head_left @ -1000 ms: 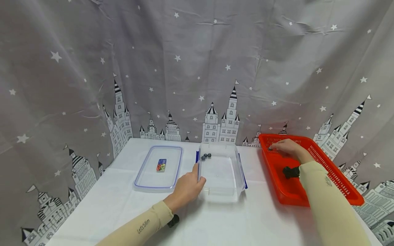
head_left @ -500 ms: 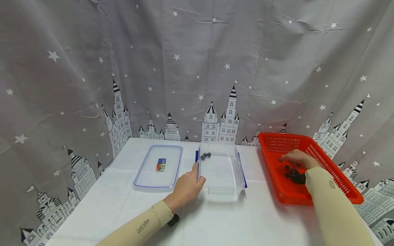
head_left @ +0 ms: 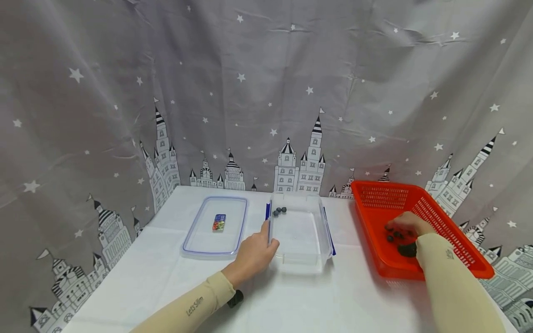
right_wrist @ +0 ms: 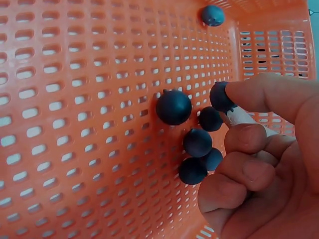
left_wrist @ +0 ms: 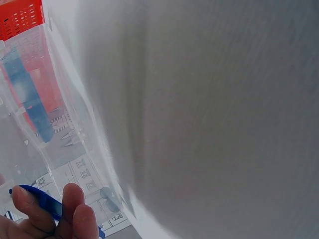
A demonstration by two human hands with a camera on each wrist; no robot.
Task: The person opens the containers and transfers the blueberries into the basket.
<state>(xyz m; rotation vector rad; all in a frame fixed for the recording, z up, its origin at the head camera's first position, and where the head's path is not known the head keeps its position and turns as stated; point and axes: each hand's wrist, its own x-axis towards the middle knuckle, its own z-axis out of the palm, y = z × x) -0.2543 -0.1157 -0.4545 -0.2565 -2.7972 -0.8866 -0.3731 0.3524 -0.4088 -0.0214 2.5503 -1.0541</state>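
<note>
In the head view my left hand (head_left: 255,254) grips the left wall of a clear plastic container (head_left: 300,238), thumb at the near-left side. Its fingers (left_wrist: 72,204) show beside a blue clip (left_wrist: 47,201) in the left wrist view. Three blueberries (head_left: 280,211) lie in the container's far left corner. Inside the red basket (head_left: 376,252), my right hand (head_left: 410,223) pinches a blueberry (right_wrist: 221,97) between thumb and index finger. Several loose blueberries (right_wrist: 197,143) lie close by on the basket floor. One more blueberry (right_wrist: 213,16) sits apart from these.
A clear lid (head_left: 200,238) with a blue seal and a colourful label (head_left: 219,223) lies left of the container on the white-covered table (head_left: 287,300). Behind the table hangs a grey curtain (head_left: 250,106) printed with castles and stars.
My right hand has moved from the basket's far left corner towards me and to the right, over the group of blueberries. My left hand and the container have stayed in place.
</note>
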